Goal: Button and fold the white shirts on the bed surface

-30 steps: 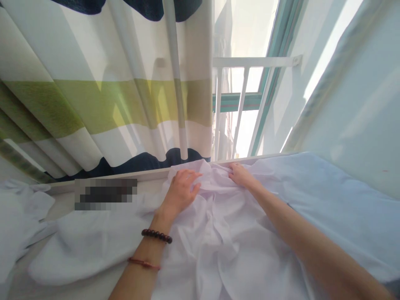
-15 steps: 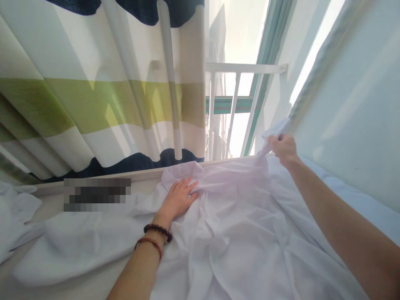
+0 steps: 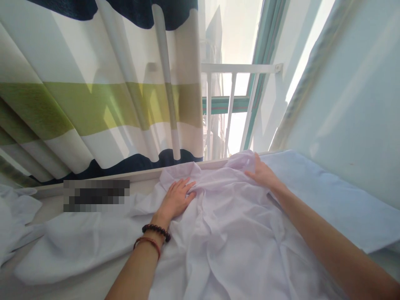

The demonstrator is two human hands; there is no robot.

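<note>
A rumpled, thin white cloth (image 3: 234, 221) lies before me, with loose folds and a seam-like ridge near its middle; I cannot tell if it is a garment. My left hand (image 3: 177, 199) rests flat on the cloth's far left part, fingers spread, with beads and a reddish bangle at the wrist. At the far right part of the same cloth is my right hand (image 3: 261, 171). Its thumb and fingers are apart and touch the fabric. Beside the right forearm lies a smooth pale blue-white cloth (image 3: 321, 191), flatter than the first.
Along the far edge runs a pale ledge (image 3: 146, 174). Behind it hang a striped curtain (image 3: 125, 104) and a white railing (image 3: 240, 68) before a window. A pale wall (image 3: 359, 104) rises on the right. More white fabric (image 3: 15, 221) lies bunched at far left, near a blurred-out dark patch.
My right hand has moved left and down, and its grip has loosened. The raised cloth has sunk to the surface, uncovering more of the blue-white cloth. My left hand has stayed put.
</note>
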